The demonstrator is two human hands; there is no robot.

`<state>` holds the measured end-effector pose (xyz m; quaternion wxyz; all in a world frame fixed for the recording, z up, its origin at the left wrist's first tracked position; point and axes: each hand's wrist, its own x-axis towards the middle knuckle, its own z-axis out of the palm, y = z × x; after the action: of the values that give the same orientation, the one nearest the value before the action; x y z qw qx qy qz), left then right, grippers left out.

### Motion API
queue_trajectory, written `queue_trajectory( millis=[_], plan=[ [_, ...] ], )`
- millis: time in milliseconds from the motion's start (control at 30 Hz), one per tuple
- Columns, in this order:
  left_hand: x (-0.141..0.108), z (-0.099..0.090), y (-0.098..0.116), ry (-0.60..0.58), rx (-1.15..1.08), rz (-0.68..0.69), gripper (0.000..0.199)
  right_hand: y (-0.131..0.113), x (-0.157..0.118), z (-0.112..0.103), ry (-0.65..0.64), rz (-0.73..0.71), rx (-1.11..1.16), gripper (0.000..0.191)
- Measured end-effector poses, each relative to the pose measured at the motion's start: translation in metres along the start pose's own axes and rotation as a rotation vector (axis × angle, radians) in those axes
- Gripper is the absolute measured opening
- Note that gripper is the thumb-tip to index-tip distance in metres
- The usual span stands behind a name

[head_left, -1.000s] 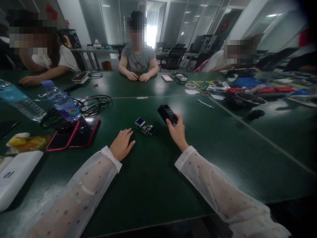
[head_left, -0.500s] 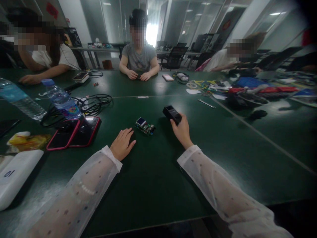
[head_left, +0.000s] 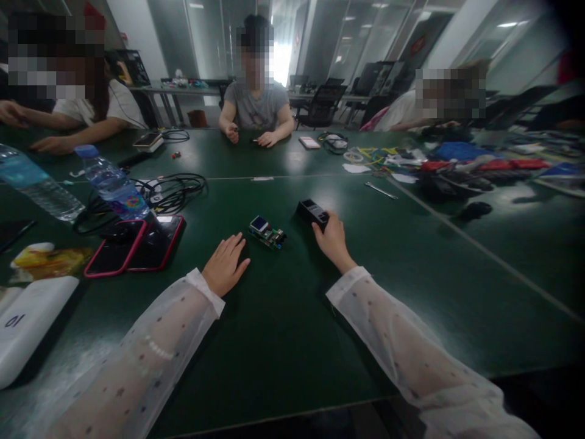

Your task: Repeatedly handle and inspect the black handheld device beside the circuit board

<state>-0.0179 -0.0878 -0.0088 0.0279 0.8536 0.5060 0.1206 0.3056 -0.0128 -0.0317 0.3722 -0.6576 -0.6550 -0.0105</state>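
Between my hands, a small green circuit board (head_left: 269, 233) with a little screen lies on the dark green table (head_left: 274, 329). Just left of it, my left hand (head_left: 225, 266) rests flat on the tabletop, fingers stretched out and holding nothing. To the board's right, my right hand (head_left: 335, 240) grips the near end of a black box-shaped case (head_left: 312, 211) with rectangular cut-outs on its upper face. The case is low at the table; its underside is hidden. Fingers and thumb sit on opposite sides of it.
On the left are two red-edged phones (head_left: 158, 244), a water bottle (head_left: 112, 183), coiled black cables (head_left: 183, 186) and a white device (head_left: 34, 326). A wrench (head_left: 381, 191) lies beyond my right hand. Cables and bags (head_left: 484, 164) crowd the far right. A person (head_left: 256, 107) sits opposite.
My right hand has brought the black case slightly left and lower, tipping it flatter toward the table. My left hand and the circuit board stay put. The person opposite has lifted one hand a little.
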Motion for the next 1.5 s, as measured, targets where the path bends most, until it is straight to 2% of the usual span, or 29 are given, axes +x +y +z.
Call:
queue_trajectory(
  millis=[100, 267, 400, 533, 767, 1233, 1500],
  plan=[
    [-0.0002, 0.0009, 0.0006, 0.032, 0.034, -0.013, 0.062, -0.0011, -0.0003, 0.0006, 0.001, -0.011, -0.026, 0.055],
    [0.0012, 0.0006, 0.0004, -0.060, 0.027, 0.009, 0.059, -0.0018, -0.0003, 0.0015, -0.012, 0.008, -0.048, 0.056],
    [0.0019, -0.0022, 0.0011, -0.080, 0.013, 0.003, 0.060, -0.0006, -0.0009, 0.0022, 0.003, -0.007, -0.048, 0.057],
    [0.0016, -0.0021, 0.0011, -0.077, 0.012, 0.004, 0.060, 0.0001, -0.0018, 0.0028, 0.024, -0.044, -0.046, 0.059],
    [0.0016, 0.0008, -0.0009, -0.060, -0.015, 0.004, 0.061, 0.0002, -0.0016, 0.0012, 0.063, -0.028, -0.027, 0.067],
    [0.0017, 0.0028, -0.0023, -0.034, -0.021, 0.016, 0.059, 0.0014, -0.0009, 0.0001, 0.063, 0.018, 0.014, 0.059],
    [0.0012, 0.0016, -0.0024, -0.039, -0.025, 0.014, 0.059, -0.0039, 0.0009, -0.0056, 0.074, 0.031, 0.058, 0.047]
  ],
)
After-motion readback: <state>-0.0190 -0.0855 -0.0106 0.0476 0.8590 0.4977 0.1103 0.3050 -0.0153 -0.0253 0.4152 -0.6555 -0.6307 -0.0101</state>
